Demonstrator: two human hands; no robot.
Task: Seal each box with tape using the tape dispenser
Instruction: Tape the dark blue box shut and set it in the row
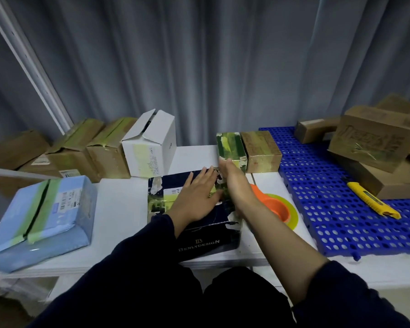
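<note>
The left hand [197, 197] lies flat on top of the dark box [199, 242], fingers straight and slightly spread, pressing on the lid. The right hand [234, 178] reaches over the far right corner of the same box with its fingers extended and holding nothing. Whether its fingertips touch the lid cannot be told.

Taking the dark box as the centre of the white surface [121, 204], a light blue box [45, 218] with green tape along its seam sits tilted at nine o'clock. A row of brown cartons [81, 147] stands at ten o'clock. Beside them, at eleven o'clock, is a white box [149, 147] with its top flaps ajar.

At one o'clock a small green-taped box [231, 145] stands just beyond the right hand, touching a brown box [262, 150] on its right. The tape dispenser [279, 209], orange with a yellow-green roll, lies on the surface at three o'clock, just beside the dark box and partly hidden behind the right forearm.

Further out at three o'clock a blue perforated mat [329, 197] carries a yellow utility knife [372, 200]. More brown cartons are stacked [376, 143] at two o'clock.
</note>
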